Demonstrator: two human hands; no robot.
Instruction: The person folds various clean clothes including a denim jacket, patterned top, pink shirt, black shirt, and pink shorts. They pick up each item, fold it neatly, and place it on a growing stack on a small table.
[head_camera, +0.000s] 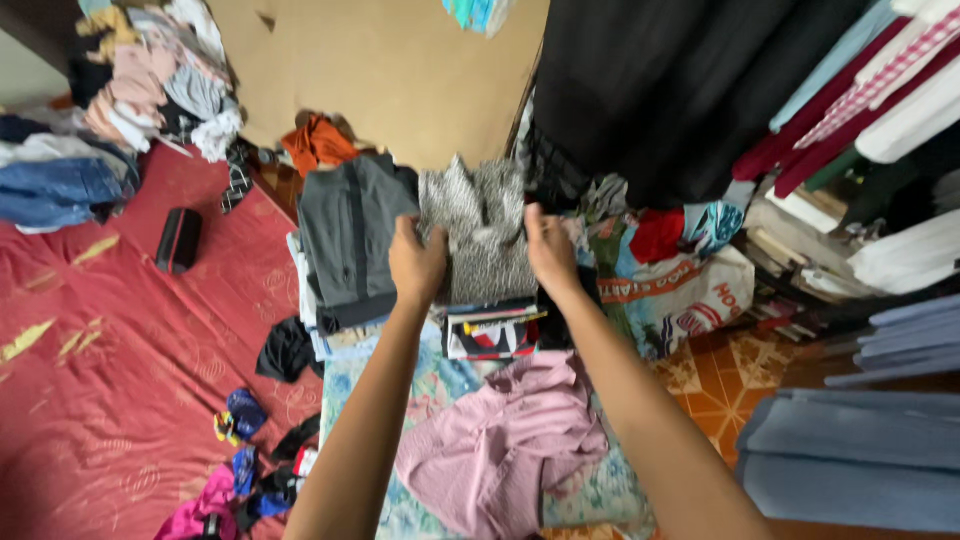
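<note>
At twelve o'clock from the person, in the head view, a grey speckled knit garment (478, 235) lies folded on top of a stack of folded clothes (492, 330). The left hand (417, 262) is closed on its left edge and the right hand (549, 250) on its right edge, fingers curled over the fabric. It looks soft, light and limp, likely to sag if lifted from one side, so the two opposite edges seem the sound place to hold it. At eleven o'clock, touching it, lies a dark grey folded garment (350, 240). At six o'clock a crumpled pink shirt (510, 440) rests on a floral sheet (440, 385).
</note>
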